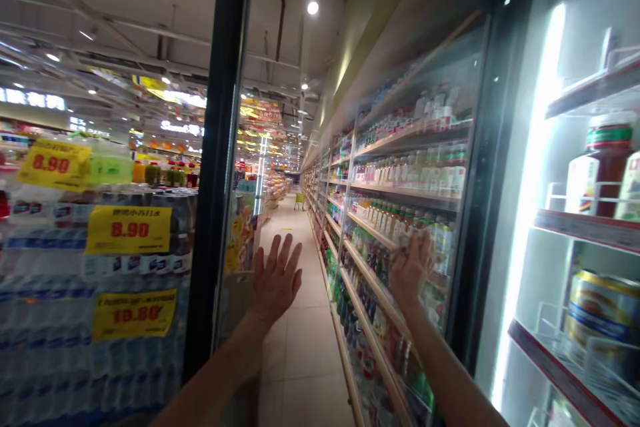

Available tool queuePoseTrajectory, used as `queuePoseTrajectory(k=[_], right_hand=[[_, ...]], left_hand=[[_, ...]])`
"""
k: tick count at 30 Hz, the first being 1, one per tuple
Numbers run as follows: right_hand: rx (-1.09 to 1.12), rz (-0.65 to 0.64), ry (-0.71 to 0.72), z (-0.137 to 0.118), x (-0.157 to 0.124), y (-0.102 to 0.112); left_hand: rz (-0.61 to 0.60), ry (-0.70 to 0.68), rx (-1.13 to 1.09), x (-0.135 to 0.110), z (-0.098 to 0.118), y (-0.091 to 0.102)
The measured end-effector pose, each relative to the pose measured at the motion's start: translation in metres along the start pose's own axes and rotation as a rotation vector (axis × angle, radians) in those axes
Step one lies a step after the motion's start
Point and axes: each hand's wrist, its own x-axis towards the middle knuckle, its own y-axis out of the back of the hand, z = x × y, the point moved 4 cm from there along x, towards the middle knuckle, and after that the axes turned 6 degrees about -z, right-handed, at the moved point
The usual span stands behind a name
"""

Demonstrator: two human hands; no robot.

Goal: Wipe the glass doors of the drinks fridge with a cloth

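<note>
The left hand (275,277) has its fingers spread and gripping nothing, while the right hand's (413,267) are bent and too blurred to tell whether they grasp anything. The door (220,140) stands before both hands, contact unclear. Left of the door are bottle packs (45,293) and price signs (129,229); right of it, cans (600,313) on a lit shelf (570,373).
</note>
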Motion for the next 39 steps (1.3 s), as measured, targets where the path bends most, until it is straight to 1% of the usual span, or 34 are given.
queuePoseTrajectory(k=[1, 3, 4, 5, 6, 7, 8, 9, 11, 12, 13, 14, 15, 16, 19, 20, 21, 22, 23, 24, 27, 28, 29, 30, 31, 32, 33, 35, 36, 37, 38, 39], right_hand=[[0.021, -0.048, 0.116, -0.021, -0.008, -0.004], [0.065, -0.171, 0.4, -0.064, -0.032, -0.012], [0.078, -0.229, 0.518, -0.078, -0.045, -0.015], [0.085, -0.266, 0.595, -0.084, -0.054, -0.016], [0.084, -0.276, 0.63, -0.08, -0.059, -0.015], [0.072, -0.265, 0.612, -0.068, -0.059, -0.013], [0.052, -0.235, 0.539, -0.049, -0.054, -0.01], [0.029, -0.191, 0.421, -0.024, -0.046, -0.006], [-0.008, -0.076, 0.113, 0.025, -0.028, 0.003], [-0.016, -0.026, -0.035, 0.043, -0.022, 0.006], [-0.014, 0.014, -0.145, 0.052, -0.019, 0.008], [-0.004, 0.027, -0.191, 0.051, -0.019, 0.008], [0.01, 0.012, -0.17, 0.04, -0.022, 0.006], [0.028, -0.036, -0.083, 0.021, -0.029, 0.002], [0.092, -0.257, 0.356, -0.051, -0.06, -0.01], [0.105, -0.311, 0.466, -0.065, -0.07, -0.012], [0.108, -0.342, 0.524, -0.07, -0.077, -0.012], [0.101, -0.345, 0.528, -0.065, -0.08, -0.011], [0.085, -0.322, 0.49, -0.052, -0.079, -0.008], [0.06, -0.28, 0.415, -0.031, -0.075, -0.004], [-0.031, -0.078, 0.061, 0.042, -0.055, 0.01], [-0.041, -0.023, -0.041, 0.058, -0.051, 0.013], [-0.039, 0.007, -0.109, 0.065, -0.048, 0.014], [-0.028, 0.014, -0.134, 0.063, -0.048, 0.013], [-0.008, -0.01, -0.109, 0.051, -0.051, 0.01], [0.014, -0.056, -0.049, 0.032, -0.055, 0.006], [0.038, -0.114, 0.035, 0.008, -0.061, 0.001], [0.089, -0.24, 0.25, -0.04, -0.076, -0.007], [0.114, -0.295, 0.368, -0.057, -0.082, -0.01], [0.13, -0.331, 0.468, -0.066, -0.087, -0.011], [0.134, -0.345, 0.531, -0.066, -0.089, -0.01], [0.124, -0.339, 0.548, -0.056, -0.087, -0.009]], left_hand=[[0.004, -0.007, 0.01, 0.0, 0.0, 0.0], [0.004, -0.016, 0.024, 0.0, -0.002, -0.001], [0.001, -0.02, 0.025, 0.0, -0.003, -0.002], [-0.005, -0.022, 0.022, 0.0, -0.004, -0.002], [-0.013, -0.02, 0.018, 0.0, -0.005, -0.002], [-0.018, -0.019, 0.014, 0.0, -0.005, -0.002], [-0.022, -0.018, 0.008, -0.001, -0.005, -0.002], [-0.021, -0.021, 0.001, -0.001, -0.004, -0.002], [-0.015, -0.042, -0.011, -0.001, -0.002, -0.001], [-0.014, -0.057, -0.018, -0.001, 0.0, -0.001], [-0.015, -0.071, -0.024, -0.001, 0.001, -0.001], [-0.016, -0.078, -0.027, -0.001, 0.002, -0.002], [-0.017, -0.079, -0.028, -0.001, 0.002, -0.002], [-0.016, -0.074, -0.028, -0.001, 0.001, -0.002], [-0.007, -0.077, -0.017, 0.0, 0.0, -0.002], [-0.007, -0.081, -0.013, 0.0, 0.0, -0.001], [-0.01, -0.082, -0.01, 0.0, 0.0, -0.001], [-0.013, -0.08, -0.008, -0.001, 0.0, -0.001], [-0.018, -0.071, -0.008, -0.001, 0.001, -0.001], [-0.023, -0.055, -0.009, -0.001, 0.002, -0.001], [-0.025, -0.015, -0.009, -0.002, 0.006, -0.001], [-0.021, -0.01, -0.005, -0.003, 0.008, -0.001], [-0.016, -0.01, 0.0, -0.003, 0.009, -0.001], [-0.01, -0.013, 0.003, -0.002, 0.01, 0.0], [-0.005, -0.016, 0.006, -0.002, 0.01, 0.0], [-0.002, -0.017, 0.008, -0.002, 0.01, 0.0], [-0.001, -0.015, 0.007, -0.002, 0.009, 0.0], [-0.003, -0.019, 0.0, -0.002, 0.008, 0.0], [-0.006, -0.02, -0.003, -0.002, 0.007, 0.0], [-0.01, -0.021, -0.004, -0.002, 0.007, 0.0], [-0.016, -0.023, -0.004, -0.002, 0.007, 0.0], [-0.022, -0.025, 0.0, -0.002, 0.007, -0.001]])
